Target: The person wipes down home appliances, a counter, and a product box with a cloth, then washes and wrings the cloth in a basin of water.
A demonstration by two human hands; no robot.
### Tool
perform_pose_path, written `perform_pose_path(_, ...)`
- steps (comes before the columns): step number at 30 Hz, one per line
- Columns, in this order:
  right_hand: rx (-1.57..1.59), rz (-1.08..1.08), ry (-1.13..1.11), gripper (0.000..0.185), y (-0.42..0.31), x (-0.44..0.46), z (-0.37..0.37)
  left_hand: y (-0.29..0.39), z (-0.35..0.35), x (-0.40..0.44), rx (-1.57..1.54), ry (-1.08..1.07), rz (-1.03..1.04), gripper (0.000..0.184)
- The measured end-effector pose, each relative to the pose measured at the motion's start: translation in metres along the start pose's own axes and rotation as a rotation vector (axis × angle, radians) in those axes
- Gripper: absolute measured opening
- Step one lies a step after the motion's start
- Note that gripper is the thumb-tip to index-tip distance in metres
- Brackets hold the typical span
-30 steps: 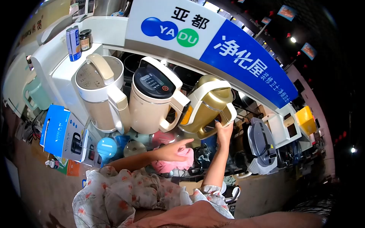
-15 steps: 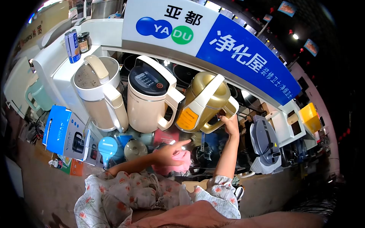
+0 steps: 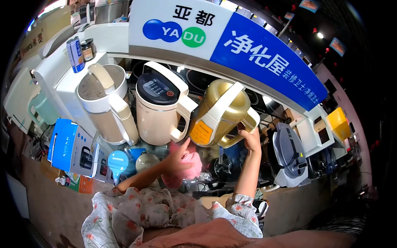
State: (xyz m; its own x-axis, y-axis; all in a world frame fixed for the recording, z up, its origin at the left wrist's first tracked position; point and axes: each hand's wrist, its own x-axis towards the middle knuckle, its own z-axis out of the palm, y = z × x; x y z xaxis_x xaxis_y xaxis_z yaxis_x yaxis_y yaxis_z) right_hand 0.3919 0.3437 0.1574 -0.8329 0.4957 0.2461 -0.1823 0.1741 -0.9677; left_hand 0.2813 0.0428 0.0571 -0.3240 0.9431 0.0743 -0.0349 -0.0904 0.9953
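My right hand is wrapped round the lower handle of a gold soymilk maker, which has a white carrying handle and an orange label. A pink cloth is bunched in my left hand, in front of the machines, with the index finger pointing up. Left of the gold one stands a cream soymilk maker with a dark control panel. Farther left is a white and beige soymilk maker. All three stand upright on a glass-topped counter.
A blue appliance box and a light-blue round-headed object lie at the left. A grey appliance stands right of my right arm. Behind the machines rises a blue and white sign. A can and a jar sit on the back-left ledge.
My left hand has drawn left with the pink cloth, and its index finger has swung from pointing right to pointing up. My right hand stays on the gold soymilk maker's handle. The view has shifted slightly.
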Motion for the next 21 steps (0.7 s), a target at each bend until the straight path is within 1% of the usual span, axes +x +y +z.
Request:
perform_pose_path(2,0.015,-0.007,0.044,0.057,-0.008,-0.006,0.007,-0.01,0.0,0.01,-0.037,0.066,0.037,0.096)
perform_pose_path(4,0.025,0.03,0.02,0.057,-0.007,-0.009,0.006,-0.022,0.001,0.023,-0.034,0.158,0.05,0.094)
perform_pose_path(5,0.024,0.047,0.017,0.057,-0.008,-0.012,0.003,-0.037,-0.009,0.03,0.308,0.147,0.281,0.094)
perform_pose_path(6,0.02,0.021,0.026,0.056,-0.011,-0.015,0.008,-0.055,-0.026,0.038,0.64,0.125,0.526,0.093)
perform_pose_path(7,0.02,0.046,0.011,0.055,-0.007,-0.017,0.005,-0.052,-0.022,0.038,0.593,0.118,0.534,0.088)
perform_pose_path(8,0.048,0.029,-0.012,0.054,-0.004,-0.019,0.003,-0.048,-0.017,0.038,0.195,0.057,0.309,0.084)
perform_pose_path(9,0.049,-0.012,0.009,0.054,-0.006,-0.021,0.008,-0.031,-0.009,0.037,-0.327,0.053,0.024,0.079)
perform_pose_path(10,0.03,-0.031,0.021,0.054,0.001,-0.021,0.006,-0.021,-0.006,0.037,-0.467,0.063,-0.08,0.075)
perform_pose_path(11,0.016,-0.001,0.034,0.055,0.004,-0.021,0.006,-0.012,-0.003,0.03,-0.495,0.1,-0.068,0.07)
perform_pose_path(13,0.052,0.011,0.121,0.053,0.003,-0.023,0.015,-0.055,-0.02,0.037,0.09,0.039,0.227,0.071)
perform_pose_path(14,0.048,-0.015,0.178,0.048,0.008,-0.023,0.017,-0.056,-0.017,0.039,0.084,0.049,0.226,0.072)
perform_pose_path(15,0.01,0.05,0.176,0.06,0.014,-0.021,0.014,-0.058,-0.013,0.04,0.077,0.059,0.224,0.072)
perform_pose_path(17,-0.02,-0.094,0.275,0.079,0.014,-0.026,0.024,-0.009,0.009,0.024,-0.493,0.159,-0.136,0.072)
perform_pose_path(18,-0.068,-0.108,0.361,0.085,0.015,-0.037,0.029,0.006,0.022,0.022,-0.735,0.291,-0.207,0.07)
perform_pose_path(19,-0.115,-0.125,0.447,0.092,0.016,-0.051,0.035,0.013,0.024,0.017,-0.611,0.068,-0.091,0.066)
perform_pose_path(20,-0.378,-0.195,0.59,0.088,0.016,-0.067,0.039,0.008,0.024,0.01,-0.554,0.075,-0.061,0.064)
perform_pose_path(21,-0.298,-0.169,0.626,0.077,0.018,-0.089,0.045,0.005,0.025,0.004,-0.502,0.088,-0.033,0.062)
